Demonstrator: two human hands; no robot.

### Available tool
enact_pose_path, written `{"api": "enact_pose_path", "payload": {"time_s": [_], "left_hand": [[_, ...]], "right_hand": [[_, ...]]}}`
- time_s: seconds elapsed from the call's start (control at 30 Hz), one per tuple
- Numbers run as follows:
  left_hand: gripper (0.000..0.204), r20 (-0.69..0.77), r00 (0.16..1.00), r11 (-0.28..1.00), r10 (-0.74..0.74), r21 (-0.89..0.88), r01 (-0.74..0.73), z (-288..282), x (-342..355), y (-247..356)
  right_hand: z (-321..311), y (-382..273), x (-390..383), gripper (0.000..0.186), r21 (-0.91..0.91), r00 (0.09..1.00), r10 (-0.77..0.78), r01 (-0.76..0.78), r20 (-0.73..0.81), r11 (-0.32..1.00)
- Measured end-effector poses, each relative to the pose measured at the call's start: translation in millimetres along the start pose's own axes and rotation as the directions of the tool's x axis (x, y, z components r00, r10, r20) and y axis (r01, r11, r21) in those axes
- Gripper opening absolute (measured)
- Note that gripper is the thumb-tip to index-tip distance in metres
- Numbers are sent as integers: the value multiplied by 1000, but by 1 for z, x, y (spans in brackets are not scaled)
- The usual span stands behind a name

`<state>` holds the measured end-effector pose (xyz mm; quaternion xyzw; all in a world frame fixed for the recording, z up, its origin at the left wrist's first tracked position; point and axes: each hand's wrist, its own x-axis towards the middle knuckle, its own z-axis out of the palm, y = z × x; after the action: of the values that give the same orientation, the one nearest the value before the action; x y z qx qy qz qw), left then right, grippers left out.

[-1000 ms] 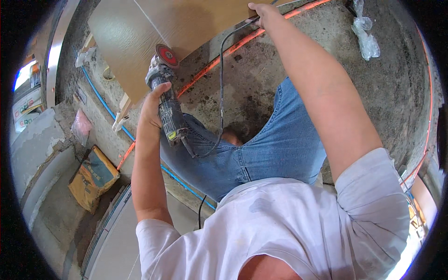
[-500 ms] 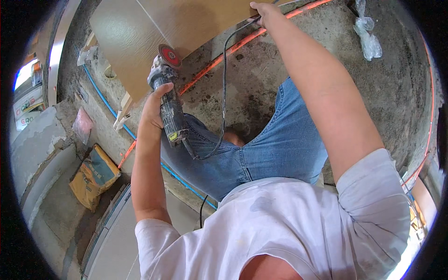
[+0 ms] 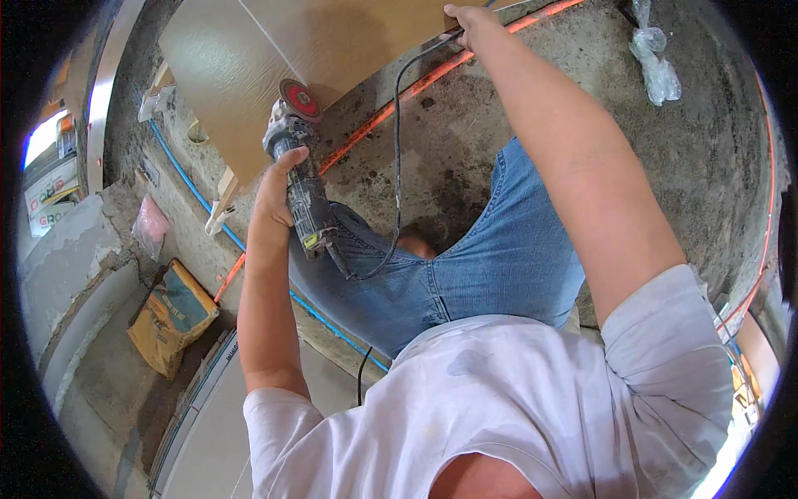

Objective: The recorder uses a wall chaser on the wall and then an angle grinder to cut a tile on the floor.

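Black and grey, dust-marked: an angle grinder (image 3: 308,198) lies in our left hand (image 3: 273,197), above the left thigh of the blue jeans (image 3: 519,237), its head pointing away from us. Grip: wrapped round the tool's body, thumb laid over its upper side. At the head, a red-faced disc (image 3: 300,101) overlaps the near edge of a glossy brown panel (image 3: 241,83) in our view; we cannot tell whether they touch. One pale line (image 3: 271,39) crosses the panel, running down to the disc.

Right hand (image 3: 476,27): stretched far forward, at the panel's near edge. The grinder's black cord (image 3: 397,150) loops up from the tool's rear and meets these fingers; we cannot tell whether they close on it.

Ground: stained concrete floor (image 3: 453,137). On it we note an orange conduit (image 3: 432,81) near the panel and a blue tube (image 3: 188,182) to the left. Further left, a pink plastic bag (image 3: 150,223) lies near a yellow sack (image 3: 164,333). Far right: crumpled clear plastic wrap (image 3: 655,68), well apart from the grinder.
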<state>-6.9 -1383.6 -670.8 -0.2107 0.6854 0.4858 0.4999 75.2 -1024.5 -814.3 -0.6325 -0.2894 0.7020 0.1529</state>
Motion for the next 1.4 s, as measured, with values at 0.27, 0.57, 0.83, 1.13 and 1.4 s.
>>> {"api": "enact_pose_path", "payload": {"time_s": [0.27,0.57,0.83,1.13,1.4], "left_hand": [[32,-17,1000,1000,-6,12,6,3,-3,2],[30,-20,1000,1000,-18,8,18,1,1,1],[30,-18,999,1000,-26,-3,26,2,2,1],[28,25,999,1000,-22,5,22,2,6,1],[28,11,1000,1000,-15,17,15,5,5,1]], "right_hand": [[-1,3,6,43,-11,1000,-3,4,19,1000],[0,5,9,44,8,998,-33,33,60,999],[-4,0,2,45,-85,1000,7,-6,6,996],[-3,1,13,40,-103,998,-27,21,-53,994],[-8,-4,8,43,-150,998,-55,50,-29,987]]}}
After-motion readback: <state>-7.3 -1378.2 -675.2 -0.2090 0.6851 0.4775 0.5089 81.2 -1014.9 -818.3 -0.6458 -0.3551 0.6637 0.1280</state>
